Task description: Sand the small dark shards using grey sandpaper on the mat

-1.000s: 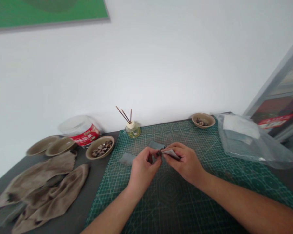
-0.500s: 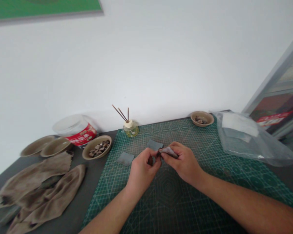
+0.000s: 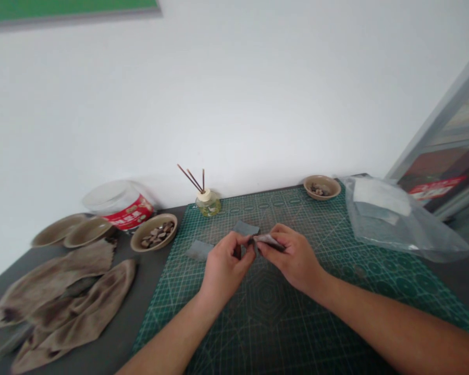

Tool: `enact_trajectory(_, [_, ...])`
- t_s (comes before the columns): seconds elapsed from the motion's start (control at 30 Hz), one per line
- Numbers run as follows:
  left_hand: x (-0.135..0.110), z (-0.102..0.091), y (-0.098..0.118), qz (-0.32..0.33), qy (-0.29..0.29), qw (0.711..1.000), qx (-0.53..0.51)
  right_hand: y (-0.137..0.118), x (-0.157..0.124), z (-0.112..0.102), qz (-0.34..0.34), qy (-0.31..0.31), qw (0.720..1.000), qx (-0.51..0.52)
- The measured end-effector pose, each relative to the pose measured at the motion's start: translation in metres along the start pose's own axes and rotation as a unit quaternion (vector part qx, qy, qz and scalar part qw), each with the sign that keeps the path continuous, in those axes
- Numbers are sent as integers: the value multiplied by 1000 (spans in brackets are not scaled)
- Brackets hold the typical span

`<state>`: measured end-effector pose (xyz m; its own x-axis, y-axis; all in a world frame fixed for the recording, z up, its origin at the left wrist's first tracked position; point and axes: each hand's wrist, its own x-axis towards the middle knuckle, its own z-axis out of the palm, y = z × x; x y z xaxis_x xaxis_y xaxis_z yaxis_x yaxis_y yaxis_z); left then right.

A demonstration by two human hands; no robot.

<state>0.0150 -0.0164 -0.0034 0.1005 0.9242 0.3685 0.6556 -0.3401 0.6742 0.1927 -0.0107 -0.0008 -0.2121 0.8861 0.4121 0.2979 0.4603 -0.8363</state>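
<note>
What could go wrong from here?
The small dark piece sits pinched at the fingertips between the left hand and right hand, so it might slip and drop onto the green cutting mat, whose busy grid could hide it. The folded grey sheet in the right hand might also shift, making that small piece harder to hold.
</note>
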Motion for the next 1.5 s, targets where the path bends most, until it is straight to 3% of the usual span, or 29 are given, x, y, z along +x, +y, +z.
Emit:
enact_trajectory(0.27, [2,-4,1,12,20,1000,14,-4,-2,0,-5,-9,1000,-6])
enact_trajectory(0.57, [1,-5,0,37,-4,999,29,-4,-2,1,-9,9,1000,15])
enact_trajectory(0.83, [-1,-7,-1,23,-16,999,-16,-6,-2,2,-5,-8,1000,20])
enact_trajectory(1.5, [-4,-3,5,25,-3,999,22,-7,-3,0,-29,12,999,-5])
